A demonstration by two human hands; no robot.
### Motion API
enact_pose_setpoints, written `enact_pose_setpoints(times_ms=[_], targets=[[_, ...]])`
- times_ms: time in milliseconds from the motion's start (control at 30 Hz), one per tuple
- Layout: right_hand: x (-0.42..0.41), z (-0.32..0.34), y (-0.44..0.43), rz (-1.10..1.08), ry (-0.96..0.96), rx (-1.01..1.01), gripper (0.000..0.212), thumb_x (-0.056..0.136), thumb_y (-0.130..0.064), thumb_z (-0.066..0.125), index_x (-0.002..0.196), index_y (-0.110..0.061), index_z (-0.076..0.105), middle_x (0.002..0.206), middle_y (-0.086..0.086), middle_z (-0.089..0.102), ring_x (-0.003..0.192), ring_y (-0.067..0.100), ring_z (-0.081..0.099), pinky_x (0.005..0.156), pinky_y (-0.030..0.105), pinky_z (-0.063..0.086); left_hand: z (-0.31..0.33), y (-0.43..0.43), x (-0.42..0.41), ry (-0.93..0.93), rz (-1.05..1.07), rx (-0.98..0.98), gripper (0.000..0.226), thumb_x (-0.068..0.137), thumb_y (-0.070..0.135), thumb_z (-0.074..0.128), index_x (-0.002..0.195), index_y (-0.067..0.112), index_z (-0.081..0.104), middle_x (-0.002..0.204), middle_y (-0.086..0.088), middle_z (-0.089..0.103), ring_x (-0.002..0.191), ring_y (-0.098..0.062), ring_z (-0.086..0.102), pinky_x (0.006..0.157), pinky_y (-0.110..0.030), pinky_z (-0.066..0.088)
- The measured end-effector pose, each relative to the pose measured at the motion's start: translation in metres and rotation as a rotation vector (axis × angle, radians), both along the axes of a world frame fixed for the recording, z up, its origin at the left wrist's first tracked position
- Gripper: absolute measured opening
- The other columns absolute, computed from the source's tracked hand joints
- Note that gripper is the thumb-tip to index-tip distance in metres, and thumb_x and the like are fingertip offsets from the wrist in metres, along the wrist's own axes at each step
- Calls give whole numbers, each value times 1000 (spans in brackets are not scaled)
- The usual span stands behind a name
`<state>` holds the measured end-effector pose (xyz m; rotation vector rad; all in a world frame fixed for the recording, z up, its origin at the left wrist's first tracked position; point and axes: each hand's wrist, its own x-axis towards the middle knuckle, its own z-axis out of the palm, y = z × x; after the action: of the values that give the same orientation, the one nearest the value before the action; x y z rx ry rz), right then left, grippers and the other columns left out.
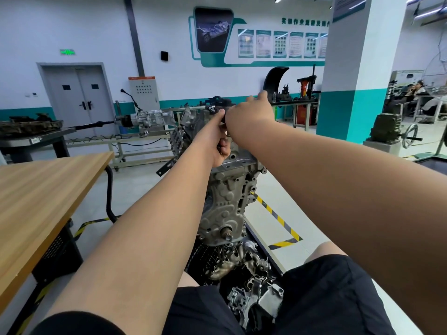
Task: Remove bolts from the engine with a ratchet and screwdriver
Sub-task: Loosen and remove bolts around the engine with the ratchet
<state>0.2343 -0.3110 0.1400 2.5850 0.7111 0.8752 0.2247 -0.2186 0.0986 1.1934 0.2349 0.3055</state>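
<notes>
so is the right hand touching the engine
Cannot tell. The head view shows the right hand over the far end of the engine, but the hand's back hides any contact or gap beneath it.

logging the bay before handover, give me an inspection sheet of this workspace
surface: wooden table at left
job's things: engine block upright ahead; dark handle, tool type unclear
clutter: loose metal engine parts below the block
grippers: left hand grips the dark handle at the block's top; right hand reaches over the top, grasp hidden
cables: black cable hangs by the table edge
surroundings: gearbox on bench, grey double door, teal-banded pillar, hazard tape on floor
</notes>
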Motion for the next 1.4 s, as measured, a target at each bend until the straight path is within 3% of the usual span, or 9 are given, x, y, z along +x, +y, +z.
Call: enact_pose_setpoints(times_ms=[200,367,533,633,700,767,967,1200,1400], targets=[[2,-3,2,36,-171,-17,36,98,-21,41,132,-10,49,129,11,55,130,34,36,112,56,15,2,-1,0,4,-23,0,71,92,58,54,31,21,51,41,10,32,34,-5,25,33,-16,18],[3,-6,3,42,-71,49,38,94,-18,43,131,-13,50,129,8,57,126,33,42,109,53,22,1,2,-1,-4,-54,-10,68,93,59,52,35,21,54,40,10,34,34,-5,26,31,-16,19],[2,-10,4,70,-9,95,30,98,-24,40,124,-16,53,123,5,61,120,30,49,104,49,27,-3,5,-1,-9,-23,-23,45,89,61,57,64,23,50,46,10,37,38,-5,27,33,-17,20],[4,-13,4,104,12,149,27,99,-28,36,113,-21,58,105,-1,64,105,27,57,95,46,32,-3,5,-2,-12,7,-28,44,85,61,62,65,23,51,50,9,37,38,-5,29,32,-17,22],[6,-13,4,121,44,181,20,99,-28,35,98,-24,54,77,-4,53,85,25,54,85,42,37,-3,6,-2,-19,18,-32,45,84,61,63,62,24,51,48,9,37,37,-5,30,33,-16,22],[5,-12,4,108,98,197,17,98,-28,34,92,-24,49,69,-3,41,79,24,49,87,43,43,-2,6,1,-20,6,-44,52,86,60,62,50,24,49,45,9,35,35,-5,29,34,-14,20],[4,-17,4,111,110,204,33,100,-34,35,108,-21,64,81,-2,54,86,26,57,91,49,43,-8,10,8,-11,-34,-60,63,89,60,57,40,21,44,47,10,33,38,-6,28,36,-15,20],[2,-11,3,88,135,148,18,95,-23,41,100,-23,58,100,-4,60,92,25,56,99,49,38,-9,8,9,-22,-20,-82,43,88,56,61,62,25,46,46,12,37,37,-5,30,34,-15,20],[3,-13,5,44,-113,-95,36,98,-24,44,132,-13,52,129,7,59,123,34,48,109,55,25,-7,5,8,3,7,1,46,92,54,56,58,25,47,47,9,32,39,-5,25,33,-15,19]])
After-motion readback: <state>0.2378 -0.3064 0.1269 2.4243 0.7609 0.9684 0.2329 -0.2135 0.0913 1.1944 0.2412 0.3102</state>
